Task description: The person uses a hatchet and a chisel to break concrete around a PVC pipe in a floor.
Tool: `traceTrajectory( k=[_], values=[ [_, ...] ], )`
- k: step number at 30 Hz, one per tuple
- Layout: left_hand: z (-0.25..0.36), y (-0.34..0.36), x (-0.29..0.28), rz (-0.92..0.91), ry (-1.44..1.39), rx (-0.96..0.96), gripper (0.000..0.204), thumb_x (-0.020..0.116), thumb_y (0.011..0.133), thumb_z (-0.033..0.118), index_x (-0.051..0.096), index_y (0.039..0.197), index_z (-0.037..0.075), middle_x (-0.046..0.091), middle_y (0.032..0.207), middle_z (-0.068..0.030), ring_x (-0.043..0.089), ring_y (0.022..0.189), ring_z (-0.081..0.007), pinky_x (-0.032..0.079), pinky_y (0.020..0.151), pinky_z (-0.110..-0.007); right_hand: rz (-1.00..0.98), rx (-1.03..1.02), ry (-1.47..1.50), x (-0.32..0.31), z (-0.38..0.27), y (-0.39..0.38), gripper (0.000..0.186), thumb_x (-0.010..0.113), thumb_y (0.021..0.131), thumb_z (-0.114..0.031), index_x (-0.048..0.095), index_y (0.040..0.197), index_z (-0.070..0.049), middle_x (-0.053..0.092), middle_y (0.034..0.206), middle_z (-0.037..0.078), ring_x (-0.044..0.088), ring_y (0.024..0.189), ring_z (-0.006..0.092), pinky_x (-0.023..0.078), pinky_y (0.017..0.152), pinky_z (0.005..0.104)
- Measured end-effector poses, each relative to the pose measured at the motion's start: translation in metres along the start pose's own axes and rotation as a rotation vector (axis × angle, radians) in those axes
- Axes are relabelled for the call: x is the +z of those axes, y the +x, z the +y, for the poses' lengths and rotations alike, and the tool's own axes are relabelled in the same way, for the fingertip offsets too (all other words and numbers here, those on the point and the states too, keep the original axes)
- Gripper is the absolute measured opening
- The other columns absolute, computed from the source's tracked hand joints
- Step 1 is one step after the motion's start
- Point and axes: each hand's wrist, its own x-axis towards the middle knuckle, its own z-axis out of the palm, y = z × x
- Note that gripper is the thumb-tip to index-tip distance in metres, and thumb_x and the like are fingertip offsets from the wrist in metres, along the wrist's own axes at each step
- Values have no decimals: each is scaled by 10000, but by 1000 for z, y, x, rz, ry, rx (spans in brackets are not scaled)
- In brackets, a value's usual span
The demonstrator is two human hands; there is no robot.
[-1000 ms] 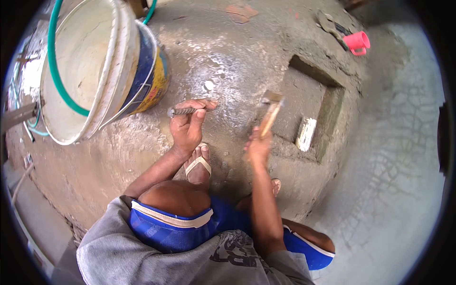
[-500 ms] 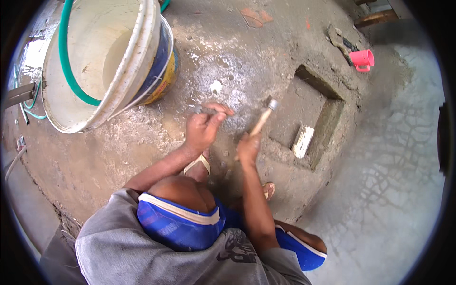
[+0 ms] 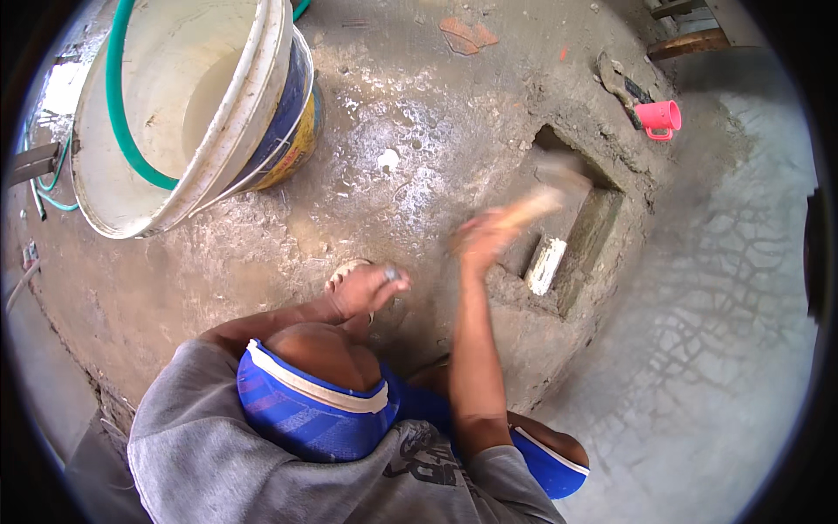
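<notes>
One blurred hammer [image 3: 529,207] slanted over the pit [image 3: 602,217] right of frame centre, gripped by the right hand [image 3: 483,236]; left of centre, the left hand [image 3: 360,293] had its fingers curled around a metal rod [image 3: 391,274], grey end showing.

The place looked like a building or repair site. The floor [image 3: 196,284] was rough, wet cement, with a rectangular pit [image 3: 592,242] sunk into it and flat reddish pieces [image 3: 468,37] lying farther off. A large bucket [image 3: 286,109] sat there, a green hose [image 3: 116,96] dipping inside. Along the right ran a smoother grey surface [image 3: 690,375], veined with dark, crack-like lines.
</notes>
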Motion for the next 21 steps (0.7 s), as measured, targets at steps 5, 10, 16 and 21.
traceTrajectory(
  k=[5, 10, 16, 21],
  values=[
    [-8, -33, -7, -462, 885, 49, 420, 679, 796, 257, 596, 1152, 466, 550, 1296, 27, 519, 1014, -340, 417, 797, -515, -262, 311, 156, -29, -61, -8, 341, 542, 1029, -352, 462, 1195, -66, 565, 718, 39, 581, 544, 131, 500, 416, 278],
    [-46, -51, 13, -429, 890, -83, 479, 667, 780, 265, 580, 1169, 531, 521, 1187, -52, 479, 1042, -389, 406, 831, -536, 266, -417, 380, -109, -142, 44, 290, 456, 1067, -292, 462, 1095, -4, 611, 811, 95, 617, 615, 188, 573, 530, 336],
    [-8, -33, 17, -216, 699, -27, 356, 626, 803, 356, 622, 1139, 472, 545, 1128, -62, 475, 1083, -374, 381, 915, -538, 412, -705, 101, -17, -17, 43, 322, 439, 1067, -302, 391, 1181, -5, 584, 711, 86, 610, 589, 192, 566, 534, 349],
    [-36, -48, 22, -199, 923, -250, 363, 610, 826, 327, 596, 1184, 387, 580, 1182, 10, 501, 1112, -337, 373, 970, -524, -396, 263, 1, -14, -23, 20, 357, 499, 1052, -348, 525, 1097, 6, 579, 685, 44, 582, 520, 137, 513, 425, 303]
  ],
)
